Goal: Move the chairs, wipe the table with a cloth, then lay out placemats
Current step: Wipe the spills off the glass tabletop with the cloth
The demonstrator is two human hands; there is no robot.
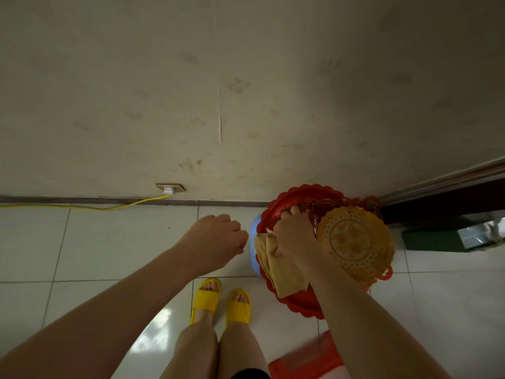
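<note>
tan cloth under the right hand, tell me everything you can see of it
The tan cloth looks like soft fabric, folded lengthwise into a few limp layers. It lies over the near left part of the red scalloped tray, its lower end reaching toward the rim. The right hand grips its upper end, thumb over the folds. The left hand is apart from it.

No legible text, label, brand, number or sign anywhere. Openwork pattern only on the yellow placemat (pixel 355 242), no lettering. Face of the wall socket (pixel 170 188) too small to read.
</note>
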